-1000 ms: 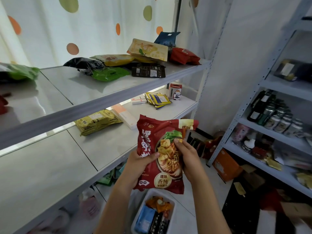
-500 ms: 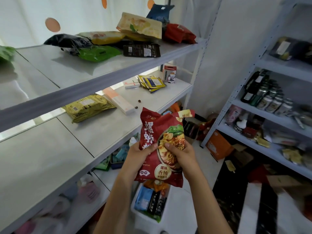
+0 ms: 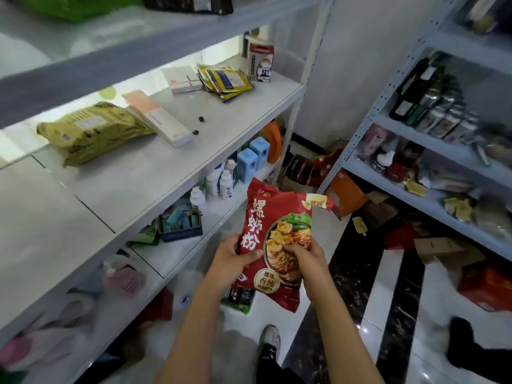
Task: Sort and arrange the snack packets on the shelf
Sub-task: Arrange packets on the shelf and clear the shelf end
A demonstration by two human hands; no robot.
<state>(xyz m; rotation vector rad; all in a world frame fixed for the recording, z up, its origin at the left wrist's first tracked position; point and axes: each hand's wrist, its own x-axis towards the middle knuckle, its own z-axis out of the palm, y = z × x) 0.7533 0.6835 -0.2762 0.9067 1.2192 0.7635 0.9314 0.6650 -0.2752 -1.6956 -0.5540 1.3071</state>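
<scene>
— Where's the packet (image 3: 277,239)?

— Out past the shelf (image 3: 155,173) edge, upright, long axis vertical. The left hand (image 3: 231,263) pinches its left side, the right hand (image 3: 304,257) its middle; both sets of fingers are clamped on it.

— And the shelf?

— Up and left, so the left hand is nearer.

We see a red noodle packet (image 3: 274,239) held upright, slightly tilted, in front of the white shelf (image 3: 171,173), gripped at its lower half by our left hand (image 3: 230,261) and right hand (image 3: 304,257). Its front shows a noodle bowl and large yellow characters. On the shelf, a yellow packet (image 3: 88,131) lies flat; small yellow-blue sachets (image 3: 225,81) are piled at the far end
</scene>
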